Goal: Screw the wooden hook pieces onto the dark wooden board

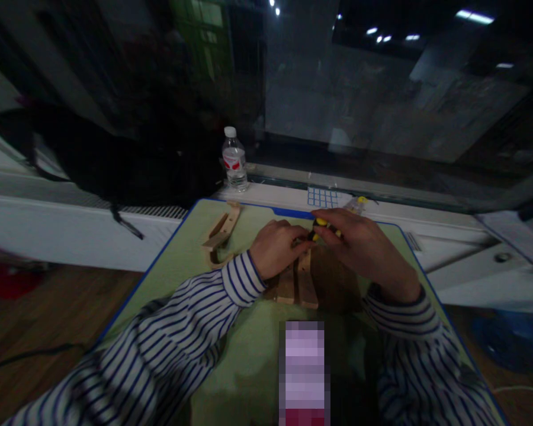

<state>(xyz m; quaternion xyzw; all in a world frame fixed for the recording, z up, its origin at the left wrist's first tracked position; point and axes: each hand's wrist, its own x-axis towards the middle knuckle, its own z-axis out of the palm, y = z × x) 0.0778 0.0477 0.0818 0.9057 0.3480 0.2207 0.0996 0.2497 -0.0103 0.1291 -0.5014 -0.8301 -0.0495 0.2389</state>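
My right hand [359,245] is closed around a black-and-yellow handled tool [321,222], whose working end I cannot make out. Close beside it, my left hand [279,247] has its thumb and fingers pinched together at the near end of the tool. What those fingers grip is hidden. Beneath both hands lie two light wooden strips [307,287] side by side, with small holes in one. Their far ends are covered by my hands. A brown sheet or board [337,281] lies in shadow to their right.
A joined wooden piece [224,228] lies at the table's far left. The green table [177,254] has a blue edge. On the sill stand a water bottle [234,163], a blue-grid sheet [323,196] and a small yellow-topped item [359,203]. A black bag [115,160] sits left.
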